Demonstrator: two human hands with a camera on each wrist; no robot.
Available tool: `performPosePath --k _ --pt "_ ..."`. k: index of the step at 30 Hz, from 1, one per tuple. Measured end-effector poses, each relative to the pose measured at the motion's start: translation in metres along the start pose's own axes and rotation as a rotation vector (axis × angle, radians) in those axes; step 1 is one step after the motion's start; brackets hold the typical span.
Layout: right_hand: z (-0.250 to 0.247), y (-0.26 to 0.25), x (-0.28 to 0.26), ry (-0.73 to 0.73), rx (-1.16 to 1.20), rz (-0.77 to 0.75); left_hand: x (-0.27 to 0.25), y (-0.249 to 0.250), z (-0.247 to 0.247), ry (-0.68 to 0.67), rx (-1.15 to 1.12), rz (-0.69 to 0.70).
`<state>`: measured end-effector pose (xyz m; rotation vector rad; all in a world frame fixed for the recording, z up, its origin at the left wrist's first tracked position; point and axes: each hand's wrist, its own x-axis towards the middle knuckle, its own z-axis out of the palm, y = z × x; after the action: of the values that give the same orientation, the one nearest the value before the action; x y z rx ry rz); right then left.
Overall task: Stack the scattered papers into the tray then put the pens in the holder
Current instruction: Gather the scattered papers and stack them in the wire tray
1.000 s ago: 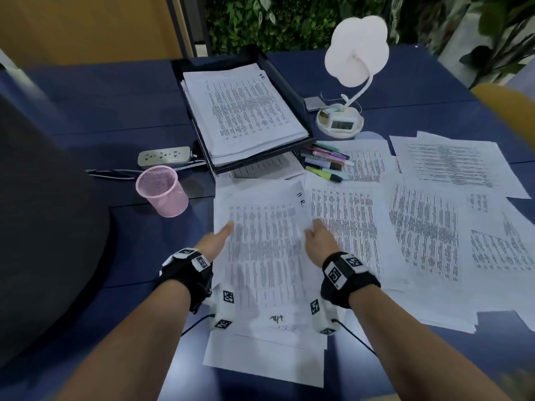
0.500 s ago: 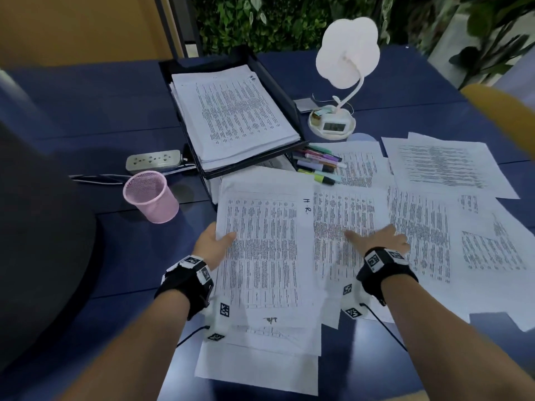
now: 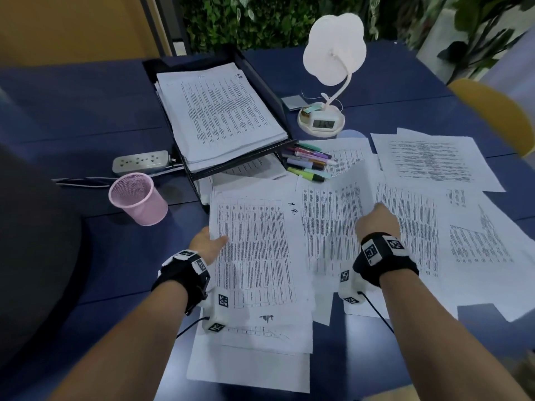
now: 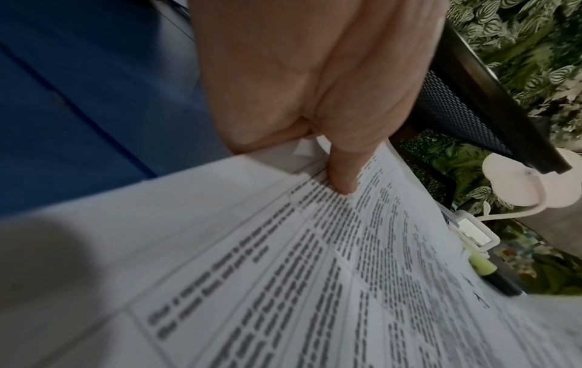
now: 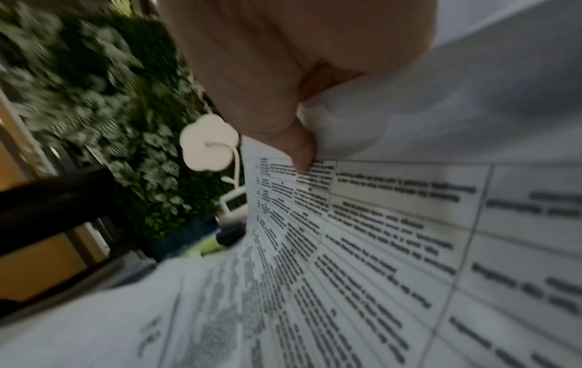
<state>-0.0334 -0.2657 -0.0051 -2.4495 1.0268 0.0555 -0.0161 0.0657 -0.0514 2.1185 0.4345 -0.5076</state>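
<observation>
- A grey power strip (image 3: 141,164) lies flat at the far left of the blue table (image 3: 72,111), its cable running off leftward.
- Just in front of it stands the pink mesh holder (image 3: 139,198), upright, with no pens showing inside.
- The black tray (image 3: 260,82) sits behind and to the right of the holder, carrying a thick stack of printed sheets (image 3: 220,117); small handwriting marks the top sheet's far corner, too small to read.
- The left hand (image 3: 206,245) pinches the left edge of a sheet pile (image 3: 254,256) near the table's front, thumb on top and the other fingers underneath, as the left wrist view shows (image 4: 315,87).
- That pile's top sheet bears a printed table and the handwritten letters "H.R." near its upper right corner; the printed text is too blurred to read.
- The pens (image 3: 307,163), several coloured markers with a yellow-green one nearest, lie side by side on loose paper just right of the tray's front corner.
- The right hand (image 3: 379,219) grips the edge of a neighbouring sheet (image 3: 333,215), thumb on the printed face and fingers curled behind, lifting it into a curve; the right wrist view confirms the pinch (image 5: 283,87).
- A white flower-shaped lamp (image 3: 333,53) stands behind the pens, its base holding a small digital clock whose digits are unreadable.
- More scattered papers (image 3: 428,160) cover the table to the right, overlapping one another.
</observation>
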Motion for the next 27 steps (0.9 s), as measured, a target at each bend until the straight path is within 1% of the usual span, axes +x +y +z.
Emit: performPosePath --k 2,4,9,11,13,15,18,22,24,26,27 --pt "-0.015 -0.011 -0.005 0.098 0.024 -0.071 -0.001 0.003 0.000 0.000 0.053 -0.007" --pt "-0.032 -0.023 -0.011 0.208 0.101 -0.141 0.000 0.003 0.000 -0.005 0.088 -0.016" --pt "-0.067 -0.049 -0.026 0.482 0.459 -0.379 -0.003 0.005 0.001 -0.002 0.116 -0.021" --pt "-0.074 -0.058 -0.032 0.541 0.638 -0.458 -0.004 0.006 0.002 0.005 0.114 -0.017" --pt "-0.075 -0.061 -0.033 0.554 0.811 -0.480 -0.005 0.007 0.003 0.011 0.117 -0.004" --pt "-0.071 -0.062 -0.032 0.492 0.916 -0.435 -0.007 0.006 0.003 0.009 0.112 0.006" --pt "-0.049 -0.053 -0.032 0.256 0.911 -0.275 -0.009 0.008 0.002 -0.011 0.095 0.019" --pt "0.000 -0.023 -0.030 -0.099 0.747 -0.097 -0.006 0.016 0.002 -0.023 0.055 -0.052" --pt "0.023 -0.008 -0.035 -0.255 0.628 -0.048 -0.006 0.017 0.002 0.001 0.021 -0.051" --pt "0.035 -0.001 -0.046 -0.404 0.453 -0.011 -0.007 0.016 0.001 0.023 -0.018 -0.067" --pt "0.039 0.000 -0.050 -0.456 0.360 -0.001 -0.006 0.014 0.001 0.011 -0.032 -0.080"
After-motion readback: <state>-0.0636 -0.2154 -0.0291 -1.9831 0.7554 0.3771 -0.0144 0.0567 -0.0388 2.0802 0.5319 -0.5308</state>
